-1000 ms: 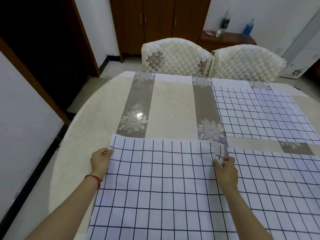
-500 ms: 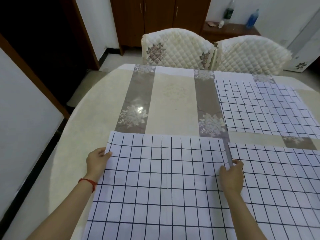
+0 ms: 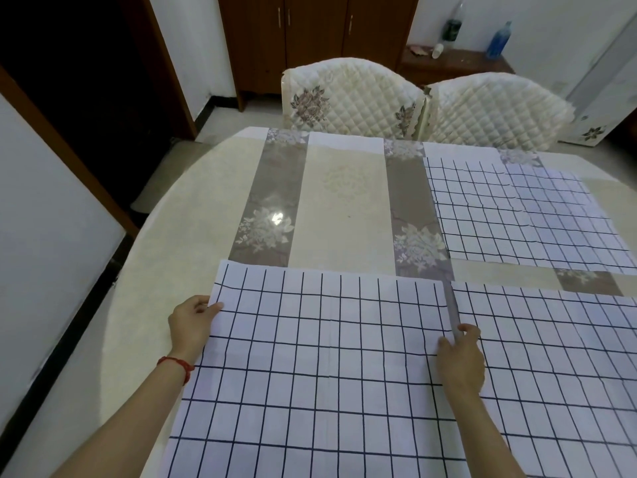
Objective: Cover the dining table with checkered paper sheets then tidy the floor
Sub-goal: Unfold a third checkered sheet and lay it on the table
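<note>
A white checkered paper sheet (image 3: 320,357) lies flat on the near left part of the round dining table (image 3: 165,257). My left hand (image 3: 191,322) pinches its left edge, thumb on top. My right hand (image 3: 460,360) holds its right edge, at the narrow gap beside a second checkered sheet (image 3: 558,353) on the near right. A third checkered sheet (image 3: 517,215) lies flat at the far right of the table. The table's cream and grey floral cover shows bare at the far left and middle.
Two quilted cream chairs (image 3: 348,94) stand at the table's far side. Behind them are a brown cabinet (image 3: 310,36) and a low shelf with bottles (image 3: 499,39). A dark doorway (image 3: 69,81) is on the left, and a white wall panel stands close at the near left.
The sheet's raised far right corner has settled flat on the table. My right hand slid a little back toward me along the right edge; the left hand keeps its hold.
</note>
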